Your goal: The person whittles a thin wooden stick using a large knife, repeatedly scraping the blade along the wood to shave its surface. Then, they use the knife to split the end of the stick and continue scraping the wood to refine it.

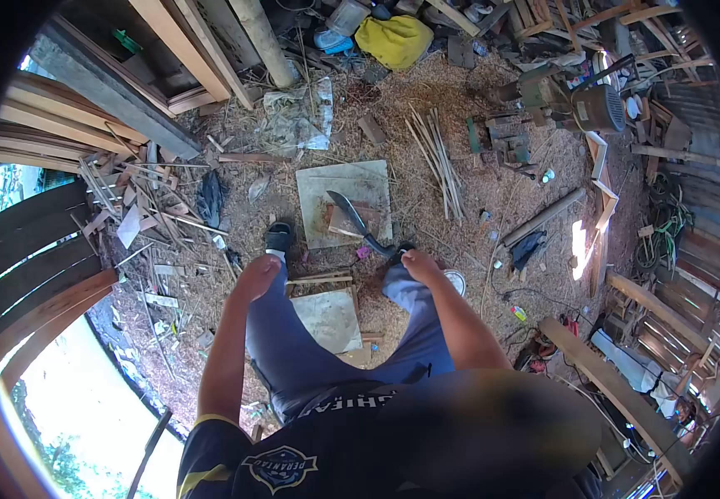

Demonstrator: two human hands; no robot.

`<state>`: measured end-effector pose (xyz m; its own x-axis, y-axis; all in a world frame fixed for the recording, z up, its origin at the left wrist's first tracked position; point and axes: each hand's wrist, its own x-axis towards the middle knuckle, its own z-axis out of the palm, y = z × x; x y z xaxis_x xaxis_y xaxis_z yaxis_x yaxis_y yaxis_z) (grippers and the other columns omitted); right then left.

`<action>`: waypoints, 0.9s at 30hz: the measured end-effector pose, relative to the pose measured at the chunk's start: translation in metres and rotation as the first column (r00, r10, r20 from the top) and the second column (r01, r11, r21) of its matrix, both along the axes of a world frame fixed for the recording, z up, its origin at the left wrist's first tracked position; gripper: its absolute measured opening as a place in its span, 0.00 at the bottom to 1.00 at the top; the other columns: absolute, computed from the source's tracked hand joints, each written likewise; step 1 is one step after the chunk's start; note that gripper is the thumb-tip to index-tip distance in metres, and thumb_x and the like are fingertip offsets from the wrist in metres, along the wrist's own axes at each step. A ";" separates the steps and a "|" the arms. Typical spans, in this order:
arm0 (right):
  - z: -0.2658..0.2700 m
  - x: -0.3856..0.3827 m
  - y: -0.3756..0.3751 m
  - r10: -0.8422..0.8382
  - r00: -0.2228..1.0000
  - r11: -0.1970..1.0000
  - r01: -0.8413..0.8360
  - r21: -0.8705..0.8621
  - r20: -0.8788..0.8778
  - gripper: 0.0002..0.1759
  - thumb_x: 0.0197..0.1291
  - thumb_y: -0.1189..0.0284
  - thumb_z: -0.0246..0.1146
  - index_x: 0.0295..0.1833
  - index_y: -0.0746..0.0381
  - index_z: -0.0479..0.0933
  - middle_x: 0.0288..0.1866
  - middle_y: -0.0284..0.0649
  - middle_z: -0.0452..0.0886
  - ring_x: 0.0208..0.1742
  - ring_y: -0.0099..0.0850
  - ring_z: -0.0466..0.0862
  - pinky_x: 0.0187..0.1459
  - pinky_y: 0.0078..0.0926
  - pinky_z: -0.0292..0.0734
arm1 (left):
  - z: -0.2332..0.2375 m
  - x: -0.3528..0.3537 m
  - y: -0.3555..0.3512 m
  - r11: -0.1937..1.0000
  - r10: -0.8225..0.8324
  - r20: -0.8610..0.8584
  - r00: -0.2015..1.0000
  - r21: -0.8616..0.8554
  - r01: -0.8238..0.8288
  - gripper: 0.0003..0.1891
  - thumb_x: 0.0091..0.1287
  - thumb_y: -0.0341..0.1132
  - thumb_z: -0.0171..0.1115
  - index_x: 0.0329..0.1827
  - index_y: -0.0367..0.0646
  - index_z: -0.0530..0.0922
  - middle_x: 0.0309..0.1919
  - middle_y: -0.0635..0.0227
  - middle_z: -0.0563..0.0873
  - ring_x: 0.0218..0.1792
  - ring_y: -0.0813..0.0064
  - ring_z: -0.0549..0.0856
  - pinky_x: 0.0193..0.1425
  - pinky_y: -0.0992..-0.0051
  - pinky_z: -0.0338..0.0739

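Note:
My left hand rests on my left knee, its fingers mostly hidden over the far side. On the other knee lies my right hand, bent downward, with its fingers too small and tucked to make out. A large curved dark blade with a black handle lies over a wooden block on a pale square board. The handle points toward my right foot, close to my right hand in the view. A small pink item is beside the handle. Neither hand visibly holds anything.
Thin sticks lie right of the board. Another pale slab is between my legs. A round lid sits by my right leg. A yellow sack is at the back, a motor at the back right, scrap wood at left.

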<state>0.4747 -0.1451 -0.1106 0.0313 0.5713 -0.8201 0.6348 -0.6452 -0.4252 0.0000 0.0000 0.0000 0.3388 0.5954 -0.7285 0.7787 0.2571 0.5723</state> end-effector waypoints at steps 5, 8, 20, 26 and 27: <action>-0.064 -0.029 -0.002 -0.044 0.999 0.991 0.041 0.127 0.017 0.20 0.75 0.56 0.59 0.53 0.60 0.88 0.48 0.51 0.91 0.55 0.51 0.90 0.57 0.47 0.84 | -0.032 0.018 0.066 0.987 0.005 0.121 0.993 0.157 -0.024 0.16 0.82 0.41 0.61 0.63 0.40 0.83 0.55 0.54 0.90 0.60 0.60 0.90 0.64 0.63 0.83; -0.110 -0.050 -0.007 -0.089 0.996 0.993 0.091 0.072 -0.028 0.21 0.75 0.56 0.61 0.56 0.62 0.86 0.49 0.51 0.92 0.54 0.49 0.91 0.58 0.43 0.83 | -0.058 0.023 0.088 0.990 0.099 0.239 0.966 0.074 -0.119 0.15 0.83 0.41 0.61 0.63 0.40 0.82 0.53 0.60 0.91 0.56 0.67 0.90 0.64 0.67 0.82; -0.216 -0.115 -0.001 0.331 0.760 0.802 -0.539 0.257 0.559 0.38 0.58 0.50 0.75 0.67 0.60 0.76 0.62 0.50 0.80 0.65 0.50 0.83 0.63 0.55 0.77 | -0.236 -0.005 0.099 0.842 -0.460 -0.049 0.886 0.293 0.453 0.21 0.81 0.47 0.59 0.68 0.44 0.81 0.58 0.52 0.90 0.58 0.54 0.89 0.66 0.59 0.81; -0.271 -0.128 -0.012 0.021 0.806 0.845 -0.331 0.420 0.592 0.34 0.61 0.66 0.73 0.71 0.58 0.68 0.63 0.50 0.78 0.60 0.53 0.85 0.59 0.54 0.80 | -0.193 0.001 0.088 0.726 -0.627 -0.335 0.703 0.077 0.684 0.26 0.80 0.52 0.58 0.70 0.43 0.79 0.65 0.50 0.86 0.65 0.48 0.84 0.70 0.55 0.79; -0.283 -0.129 -0.013 -0.028 0.807 0.841 -0.300 0.450 0.590 0.33 0.62 0.69 0.72 0.71 0.58 0.67 0.64 0.51 0.78 0.58 0.54 0.86 0.58 0.54 0.81 | -0.190 -0.005 0.079 0.723 -0.545 -0.225 0.807 0.361 0.589 0.26 0.80 0.52 0.58 0.71 0.43 0.79 0.65 0.50 0.85 0.66 0.47 0.84 0.70 0.54 0.79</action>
